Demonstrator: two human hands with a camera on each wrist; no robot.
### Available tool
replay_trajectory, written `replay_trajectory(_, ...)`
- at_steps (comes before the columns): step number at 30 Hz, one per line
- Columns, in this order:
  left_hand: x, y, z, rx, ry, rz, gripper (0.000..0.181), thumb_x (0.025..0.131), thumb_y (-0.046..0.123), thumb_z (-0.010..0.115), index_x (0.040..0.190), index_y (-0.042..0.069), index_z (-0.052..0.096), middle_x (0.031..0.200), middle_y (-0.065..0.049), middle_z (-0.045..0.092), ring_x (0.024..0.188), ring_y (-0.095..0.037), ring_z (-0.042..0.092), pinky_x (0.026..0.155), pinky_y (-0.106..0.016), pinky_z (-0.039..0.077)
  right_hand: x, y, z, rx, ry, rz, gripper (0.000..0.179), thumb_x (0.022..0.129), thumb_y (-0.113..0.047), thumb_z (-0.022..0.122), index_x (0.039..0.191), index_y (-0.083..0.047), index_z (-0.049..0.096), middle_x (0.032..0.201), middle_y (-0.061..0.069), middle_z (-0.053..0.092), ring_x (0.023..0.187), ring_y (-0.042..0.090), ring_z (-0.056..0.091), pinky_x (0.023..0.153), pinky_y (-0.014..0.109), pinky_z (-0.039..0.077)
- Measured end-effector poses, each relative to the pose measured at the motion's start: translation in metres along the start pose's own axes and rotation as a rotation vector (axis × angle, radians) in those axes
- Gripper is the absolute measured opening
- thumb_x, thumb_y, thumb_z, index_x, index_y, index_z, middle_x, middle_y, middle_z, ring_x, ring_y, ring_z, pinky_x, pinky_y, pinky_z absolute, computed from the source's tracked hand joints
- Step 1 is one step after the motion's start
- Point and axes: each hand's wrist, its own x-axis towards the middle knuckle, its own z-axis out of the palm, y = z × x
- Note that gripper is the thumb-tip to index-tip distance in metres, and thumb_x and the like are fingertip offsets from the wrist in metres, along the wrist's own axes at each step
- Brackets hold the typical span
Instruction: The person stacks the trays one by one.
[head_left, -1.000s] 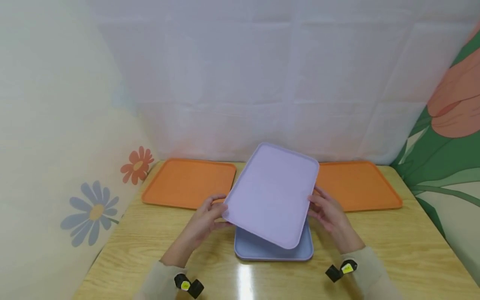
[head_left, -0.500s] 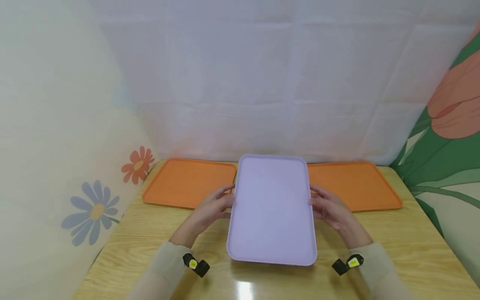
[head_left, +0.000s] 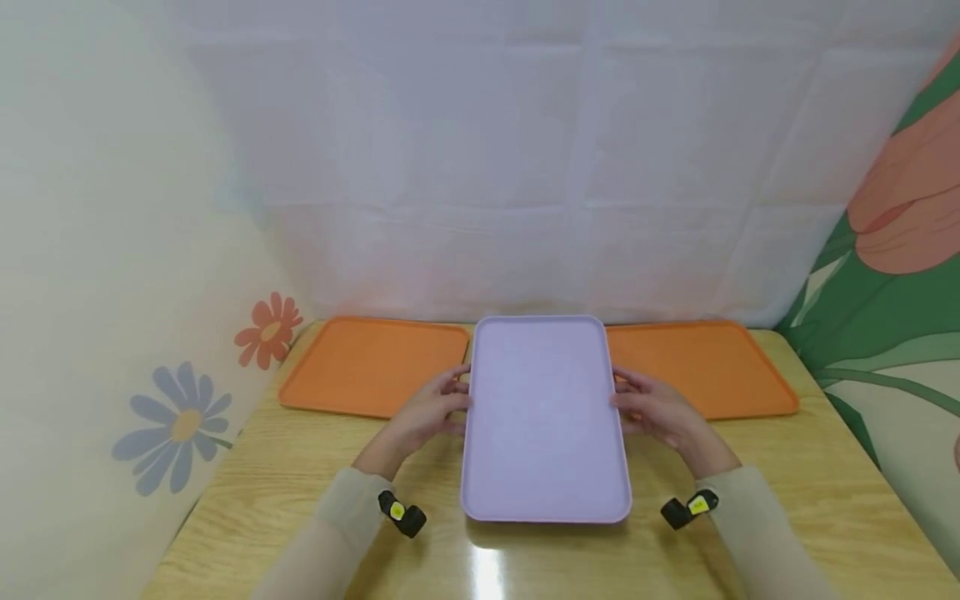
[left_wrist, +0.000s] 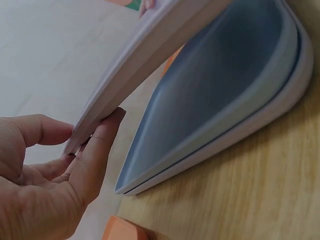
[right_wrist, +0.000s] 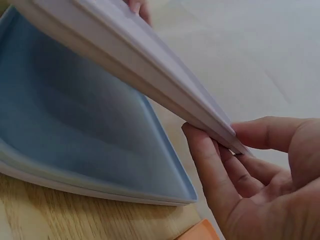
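Lilac tray point(head_left: 545, 417): hands point(head_left: 426, 411) point(head_left: 662, 414) pinch edges (gap beneath).

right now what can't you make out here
Head view: the blue tray, hidden by the lavender tray.
Left wrist view: the inside of the pale tray underneath, covered by the blue one.
Right wrist view: the blue tray's left end, cut off by the picture edge.
Head view: the inner end of the right orange tray, behind the lavender tray and right grip.
Head view: any print on the left yellow label, too small.

Flowered walls point(head_left: 112, 267) (and white sheeting point(head_left: 450, 167)) enclose this booth-like workspace.
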Motion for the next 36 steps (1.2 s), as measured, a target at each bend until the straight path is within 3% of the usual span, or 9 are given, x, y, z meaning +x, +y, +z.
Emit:
replay_trajectory(7, 0.007, 0.004, -0.003, 0.031, 0.012, -0.029, 0.068, 0.097, 0.003, 0.056, 0.159, 0.009, 0.029, 0.133, -0.022, 0.050, 0.101, -0.023, 0.059, 0.069, -0.034, 0.060, 0.010, -0.001, 0.000, -0.010, 0.018, 0.021, 0.074, 0.098, 0.001, 0.057, 0.161, -0.001, 0.017, 0.108, -0.001, 0.062, 0.092, 0.012, 0.061, 0.078, 0.033, 0.061)
replay_trajectory(13, 0.012, 0.004, -0.005, 0.050, 0.020, -0.042, 0.068, 0.097, 0.003, 0.057, 0.158, 0.008, 0.029, 0.131, -0.022, 0.050, 0.094, -0.024, 0.060, 0.063, -0.030, 0.058, 0.018, -0.001, 0.001, -0.045, 0.061, 0.063, 0.074, 0.097, 0.001, 0.059, 0.160, -0.002, 0.020, 0.118, 0.008, 0.061, 0.091, 0.014, 0.061, 0.076, 0.035, 0.061)
replay_trajectory(22, 0.020, -0.002, -0.007, 0.113, 0.025, -0.067, 0.064, 0.097, 0.000, 0.056, 0.156, 0.004, 0.033, 0.125, -0.021, 0.053, 0.093, -0.023, 0.060, 0.063, -0.031, 0.058, 0.026, 0.001, 0.005, -0.108, 0.100, 0.095, 0.071, 0.095, 0.001, 0.062, 0.158, -0.002, 0.028, 0.112, 0.009, 0.061, 0.090, 0.017, 0.062, 0.072, 0.033, 0.061)
replay_trajectory(28, 0.023, -0.005, -0.005, 0.140, 0.026, -0.080, 0.066, 0.096, -0.003, 0.055, 0.156, 0.002, 0.031, 0.121, -0.020, 0.053, 0.093, -0.023, 0.060, 0.061, -0.031, 0.058, 0.028, 0.003, 0.007, -0.163, 0.138, 0.115, 0.070, 0.094, 0.003, 0.062, 0.157, -0.002, 0.032, 0.119, 0.016, 0.061, 0.093, 0.019, 0.062, 0.077, 0.037, 0.061)
replay_trajectory(36, 0.024, -0.005, 0.001, 0.223, 0.042, -0.100, 0.064, 0.097, -0.001, 0.055, 0.156, 0.002, 0.032, 0.121, -0.021, 0.053, 0.099, -0.027, 0.060, 0.070, -0.039, 0.061, 0.026, 0.005, 0.011, -0.235, 0.170, 0.121, 0.066, 0.093, 0.004, 0.063, 0.154, 0.001, 0.036, 0.114, 0.015, 0.057, 0.092, 0.019, 0.061, 0.075, 0.037, 0.062)
